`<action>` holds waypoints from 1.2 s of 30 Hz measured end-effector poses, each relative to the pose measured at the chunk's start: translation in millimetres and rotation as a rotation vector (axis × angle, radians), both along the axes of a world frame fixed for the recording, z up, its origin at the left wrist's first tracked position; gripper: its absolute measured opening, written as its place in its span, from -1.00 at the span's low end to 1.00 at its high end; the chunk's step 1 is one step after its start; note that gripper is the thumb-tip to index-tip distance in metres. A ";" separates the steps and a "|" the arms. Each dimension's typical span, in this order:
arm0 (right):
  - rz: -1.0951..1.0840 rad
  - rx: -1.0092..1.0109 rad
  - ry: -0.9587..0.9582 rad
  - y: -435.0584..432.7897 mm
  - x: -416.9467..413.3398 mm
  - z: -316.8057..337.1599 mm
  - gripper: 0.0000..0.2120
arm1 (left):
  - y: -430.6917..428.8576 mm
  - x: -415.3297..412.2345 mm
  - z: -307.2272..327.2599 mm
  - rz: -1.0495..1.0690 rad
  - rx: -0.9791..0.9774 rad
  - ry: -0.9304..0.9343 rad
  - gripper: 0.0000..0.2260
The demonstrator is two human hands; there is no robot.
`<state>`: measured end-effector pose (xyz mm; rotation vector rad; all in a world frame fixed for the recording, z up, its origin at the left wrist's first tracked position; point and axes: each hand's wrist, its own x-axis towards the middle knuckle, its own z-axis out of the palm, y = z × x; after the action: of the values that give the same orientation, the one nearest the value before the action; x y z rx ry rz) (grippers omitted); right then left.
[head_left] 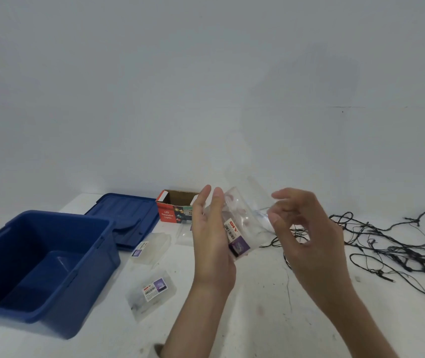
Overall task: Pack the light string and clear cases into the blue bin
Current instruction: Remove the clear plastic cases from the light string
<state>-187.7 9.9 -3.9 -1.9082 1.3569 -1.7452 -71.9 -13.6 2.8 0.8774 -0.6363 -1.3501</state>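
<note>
Pale wall behind, white table in front, marked with small scuffs.

Items, left to right:

- One blue bin, well left of the left hand, top open and lid off.
- One blue lid, flat on the table behind the bin and touching it.
- Two clear cases on the table between the bin and the left hand. The far case lies beside the lid, and the near case lies beside the left forearm. Each carries a small printed label.
- One cardboard box, top open, marked "LED Decorative Lights", just beyond the left hand.
- One faint clear piece just left of the left hand, too faint to identify.
- Left hand: raised off the table, digits upright, holding a third case, the held case, label facing the camera.
- Right hand: fingers loosely curled, thumb and forefinger near the held case's clear flap. Contact cannot be told.
- One black light string, in a loose tangle on the table, behind and right of the right hand.
</note>
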 end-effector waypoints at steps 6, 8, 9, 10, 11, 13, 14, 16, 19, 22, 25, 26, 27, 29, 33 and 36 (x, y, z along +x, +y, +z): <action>0.153 0.042 0.068 -1.9 -11.4 0.9 -0.70 | -4.1 5.1 -6.3 -0.057 0.043 -0.008 -0.57; 0.164 0.067 0.080 -1.8 -11.5 0.3 -0.70 | -4.5 5.5 -7.6 -0.060 0.054 0.002 -0.56; 0.163 0.080 0.093 -1.8 -11.2 0.2 -0.70 | -4.2 5.6 -8.0 -0.060 0.055 0.002 -0.56; 0.158 0.089 0.106 -2.0 -11.0 0.0 -0.69 | -4.2 5.7 -8.9 -0.056 0.054 0.002 -0.56; 0.154 0.093 0.118 -2.3 -10.8 0.1 -0.69 | -4.2 5.9 -9.6 -0.053 0.053 0.002 -0.55; 0.149 0.084 0.134 -1.8 -10.0 1.0 -0.69 | -3.7 6.0 -9.8 -0.047 0.046 -0.002 -0.55; 0.143 0.068 0.138 -1.3 -9.3 1.6 -0.70 | -3.3 5.7 -9.0 -0.042 0.040 -0.010 -0.55; 0.136 0.021 0.124 -0.2 -6.7 2.6 -0.73 | -1.3 4.7 -6.1 -0.024 0.020 -0.025 -0.58; 0.094 -0.016 0.082 -1.0 -1.1 2.2 -0.66 | 2.1 2.1 -1.4 0.011 -0.012 -0.028 -0.69; -0.030 -0.154 0.224 -2.6 3.6 -0.1 -0.69 | 6.2 -0.5 3.9 0.019 -0.040 -0.014 -0.73; -0.165 -0.230 0.370 -4.0 3.6 -2.9 -0.67 | 7.9 -0.3 7.7 0.039 -0.068 -0.026 -0.73; -0.204 -0.239 0.412 -4.5 3.0 -3.2 -0.66 | 8.0 -0.3 8.9 0.045 -0.069 -0.039 -0.74; -0.230 -0.241 0.444 -5.0 2.4 -3.3 -0.66 | 7.9 0.0 9.4 0.050 -0.071 -0.053 -0.75; -0.241 -0.225 0.488 -5.4 1.4 -2.8 -0.65 | 8.4 0.0 10.4 0.048 -0.077 -0.064 -0.77; -0.234 -0.188 0.566 -2.7 1.2 0.4 -0.67 | 9.6 0.1 11.6 0.030 -0.087 -0.062 -0.74; -0.238 -0.204 0.646 -1.0 0.8 4.1 -0.68 | 10.3 0.0 12.8 0.039 -0.086 -0.064 -0.75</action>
<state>-186.9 9.0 0.3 -2.6750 1.7171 -1.4566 -71.9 -3.3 15.7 0.8621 -0.7180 -1.2553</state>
